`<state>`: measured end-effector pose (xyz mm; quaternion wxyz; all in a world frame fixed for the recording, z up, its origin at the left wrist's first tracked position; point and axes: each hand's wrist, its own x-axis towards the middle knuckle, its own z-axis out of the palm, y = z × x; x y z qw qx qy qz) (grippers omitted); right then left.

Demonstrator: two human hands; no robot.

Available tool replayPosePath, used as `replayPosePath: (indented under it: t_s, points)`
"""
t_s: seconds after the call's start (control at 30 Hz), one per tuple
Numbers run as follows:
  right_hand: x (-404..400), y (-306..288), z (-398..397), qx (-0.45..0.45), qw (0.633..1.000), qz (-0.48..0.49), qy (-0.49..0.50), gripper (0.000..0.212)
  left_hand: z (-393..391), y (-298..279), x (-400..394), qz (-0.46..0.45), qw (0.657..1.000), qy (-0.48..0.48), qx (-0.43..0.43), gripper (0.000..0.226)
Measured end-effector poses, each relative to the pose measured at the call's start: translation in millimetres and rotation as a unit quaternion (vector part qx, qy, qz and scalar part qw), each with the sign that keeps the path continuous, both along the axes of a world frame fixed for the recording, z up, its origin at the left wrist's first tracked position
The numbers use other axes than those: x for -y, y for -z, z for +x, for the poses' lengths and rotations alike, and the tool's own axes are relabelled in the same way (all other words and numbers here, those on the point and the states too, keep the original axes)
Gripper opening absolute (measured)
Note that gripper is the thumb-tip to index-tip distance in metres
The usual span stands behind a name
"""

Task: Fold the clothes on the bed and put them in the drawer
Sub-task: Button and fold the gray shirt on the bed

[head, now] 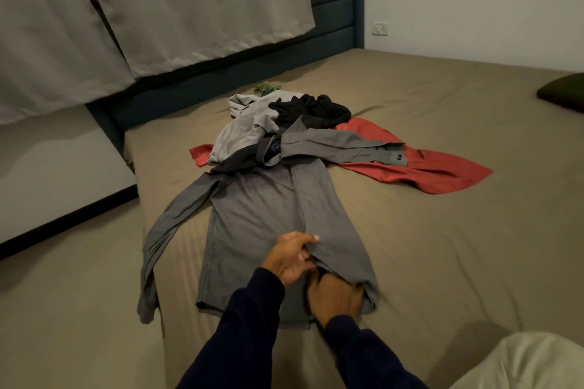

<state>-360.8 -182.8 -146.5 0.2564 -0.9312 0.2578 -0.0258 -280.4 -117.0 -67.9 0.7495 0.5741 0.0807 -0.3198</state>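
Both hands work at the hem of a long-sleeved grey button-up shirt [252, 215] spread on the bed.

The shirt lies flat near the left edge of the olive-brown bed sheet [442, 230], collar away from the person, one sleeve trailing over that edge, the other stretched right. The left hand [292, 257] pinches the folded front edge of the shirt between thumb and curled fingers. The right hand [335, 297] lies just beside it at the bottom hem, its fingertips tucked under the cloth, so its grip cannot be told. Beyond the collar, toward the dark blue padded headboard [335, 9], a pale grey garment [243, 129], a crumpled black garment [313, 110] and a red garment [420, 167] lie heaped together, touching the shirt.
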Motion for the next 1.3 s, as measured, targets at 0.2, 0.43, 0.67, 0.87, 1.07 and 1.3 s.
replayPosePath:
  t_s: [0.2,0.43,0.67,0.87,1.07,1.3]
  points:
    - [11,2,-50,-0.097,0.993,-0.072,0.009,0.064,-17,30,-5,0.123,0.992,-0.033,-0.016,0.034]
    - [17,-24,-77,-0.169,0.979,-0.115,-0.024,0.060,-23,27,5,0.182,0.983,-0.037,-0.006,0.027]
    - [50,-44,-29,0.152,0.967,-0.075,-0.192,0.037,-23,30,12,0.217,0.974,-0.066,0.006,0.027]
    - [53,-5,-4,0.112,0.947,-0.100,-0.283,0.039,-28,31,-2,0.198,0.977,-0.077,0.009,0.025]
    - [59,3,-6,0.169,0.932,-0.127,-0.294,0.039,-24,33,-8,0.233,0.970,-0.024,0.060,0.033]
    - [69,13,-17,0.047,0.930,-0.159,-0.328,0.083,-32,31,-21,0.274,0.960,0.018,0.049,0.027]
